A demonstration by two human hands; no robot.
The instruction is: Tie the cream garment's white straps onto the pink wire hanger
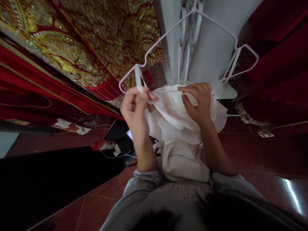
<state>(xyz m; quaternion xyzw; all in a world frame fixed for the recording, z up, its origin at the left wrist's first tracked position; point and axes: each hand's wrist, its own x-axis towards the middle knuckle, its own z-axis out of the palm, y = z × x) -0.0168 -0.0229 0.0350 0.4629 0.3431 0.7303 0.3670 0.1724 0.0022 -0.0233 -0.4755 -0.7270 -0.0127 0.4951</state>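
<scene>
A pale lilac wire hanger (209, 22) hangs in front of me against a white panel. A white garment (175, 118) is bunched below its lower bar, with thin white straps looped over both hanger ends. My left hand (136, 109) is closed, pinching the left strap (138, 78) and the cloth near the hanger's left notch. My right hand (198, 101) grips the top edge of the white garment, thumb pressed into the fabric, just under the hanger bar.
Red cloth with gold sequin embroidery (96, 41) hangs at the left. Dark red velvet (281, 57) fills the right. A black surface (48, 179) at lower left carries a red-and-white object (102, 146) and a charger cable. Red floor tiles (264, 154) lie below.
</scene>
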